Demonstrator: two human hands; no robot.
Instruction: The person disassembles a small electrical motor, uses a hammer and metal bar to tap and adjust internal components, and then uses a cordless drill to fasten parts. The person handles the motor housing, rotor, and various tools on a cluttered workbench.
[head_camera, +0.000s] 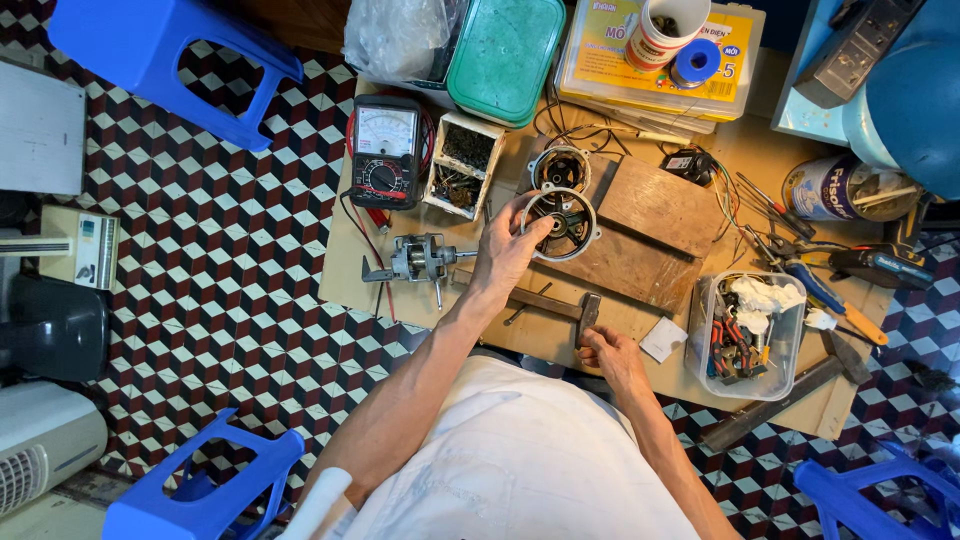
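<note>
**Left hand on motor housing, right hand at hammer**

Left hand (508, 250) grips the rim of the round dark metal motor end housing (560, 222), fingers curled over its near-left edge; the housing rests on the worn brown wooden block (640, 225). Right hand (612, 355) lies just below the block, closed around the handle end by the dark steel hammer head (588, 315). The hammer's long axis runs leftward across the counter (545, 340), beneath the housing. Left hand is nearer the housing.

Low board (560, 345), multimeter (386, 150), hammer (550, 303), wood block (640, 235)
</note>
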